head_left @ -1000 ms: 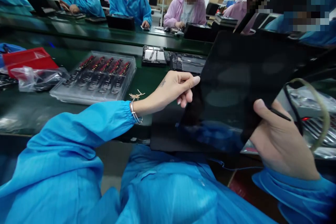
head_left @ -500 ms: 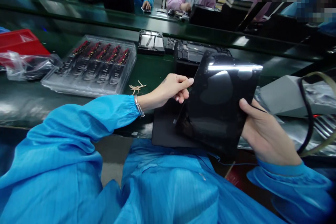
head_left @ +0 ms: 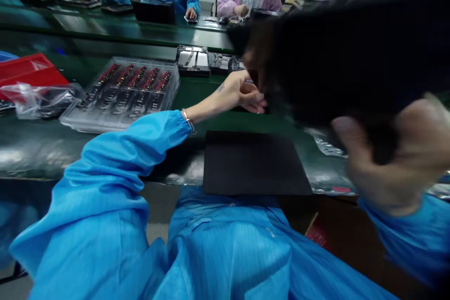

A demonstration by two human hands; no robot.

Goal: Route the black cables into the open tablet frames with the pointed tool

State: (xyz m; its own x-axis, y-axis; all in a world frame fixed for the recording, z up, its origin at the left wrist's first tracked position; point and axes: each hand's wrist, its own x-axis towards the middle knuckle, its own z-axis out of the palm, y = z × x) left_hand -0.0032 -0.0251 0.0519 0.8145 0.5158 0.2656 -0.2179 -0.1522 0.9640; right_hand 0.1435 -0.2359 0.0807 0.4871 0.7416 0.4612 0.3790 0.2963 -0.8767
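My right hand (head_left: 393,154) grips a glossy black tablet screen (head_left: 337,61), raised high and close to the camera; motion blurs both. My left hand (head_left: 244,91) reaches forward over the bench beside the screen's left edge. Its fingers are curled together, and the dark screen hides what, if anything, they hold. On the bench edge in front of me lies a flat black mat (head_left: 253,164). Just past my left hand are an opened device with a silvery inside (head_left: 192,60) and a second opened device (head_left: 225,63), partly hidden.
Stacked clear plastic trays (head_left: 119,93) with rows of small red-and-black parts are at left. Beside them are a red bin (head_left: 35,72) and a clear plastic bag (head_left: 35,98). Across the line, several people in blue or pink work clothes sit behind black boxes (head_left: 153,11).
My right hand has lifted the tablet screen up and to the right, tilting it and uncovering the black mat. My left hand has left the screen's edge and moved slightly forward.
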